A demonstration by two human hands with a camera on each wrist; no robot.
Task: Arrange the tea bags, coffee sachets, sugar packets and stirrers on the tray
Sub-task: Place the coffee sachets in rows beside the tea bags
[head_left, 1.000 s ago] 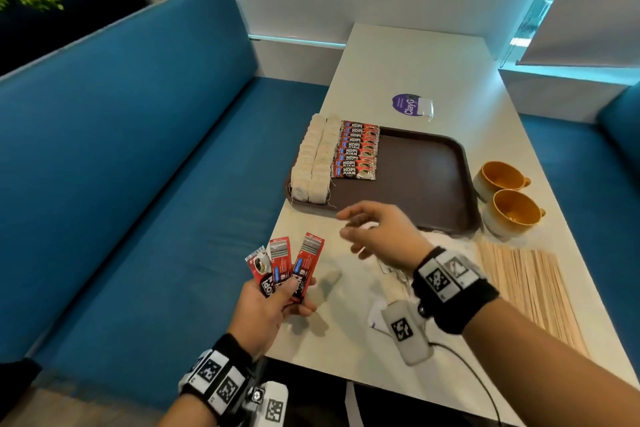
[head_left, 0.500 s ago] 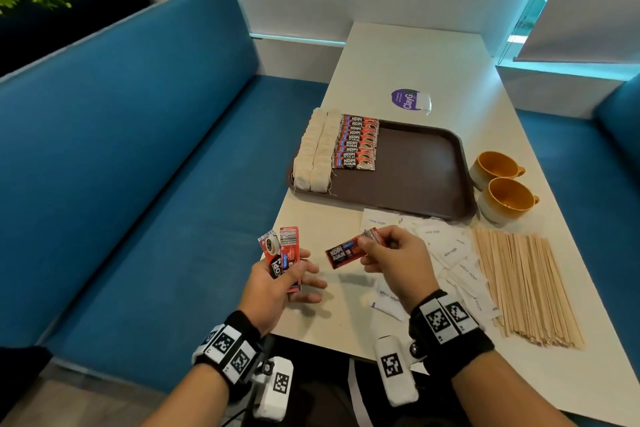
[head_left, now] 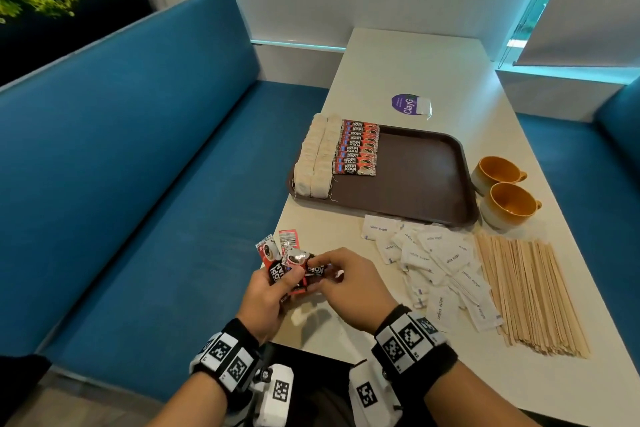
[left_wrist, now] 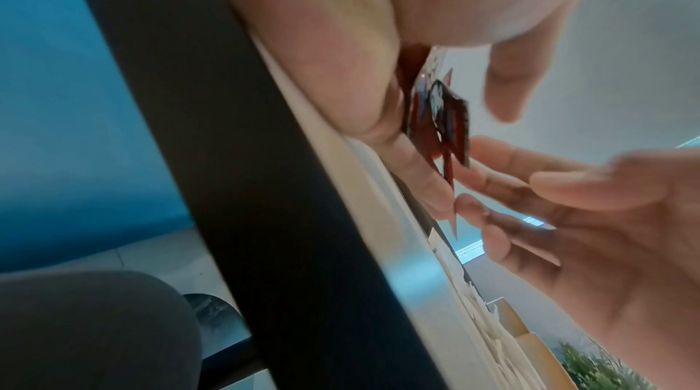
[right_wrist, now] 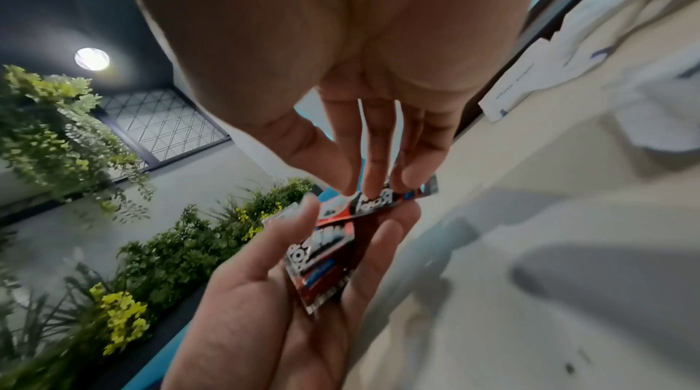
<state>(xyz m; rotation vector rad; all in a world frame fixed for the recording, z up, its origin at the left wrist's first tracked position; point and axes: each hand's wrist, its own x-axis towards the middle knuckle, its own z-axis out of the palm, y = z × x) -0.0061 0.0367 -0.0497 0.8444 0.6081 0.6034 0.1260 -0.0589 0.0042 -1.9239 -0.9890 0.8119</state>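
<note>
left hand (head_left: 268, 291): holding a little fan of red coffee sachets (head_left: 277, 255) over the near table edge, long axes pointing up and away
right hand (head_left: 349, 282): fingertips pinching one sachet (right_wrist: 373, 203), lying crosswise on that fan
tray (head_left: 419, 177): tea bags (head_left: 315, 158) and a coffee row (head_left: 356, 147) at its left end, long sides across the tray
sugar packets (head_left: 436, 263), stirrers (head_left: 530, 291): on the table, right of the hands

The red-and-black coffee sachets (head_left: 356, 149) on the brown tray read "KOPI JUAN"; white paper sugar packets (head_left: 436, 263) read "white sugar"; the round purple sticker (head_left: 405, 104) reads "ClayG".
</note>
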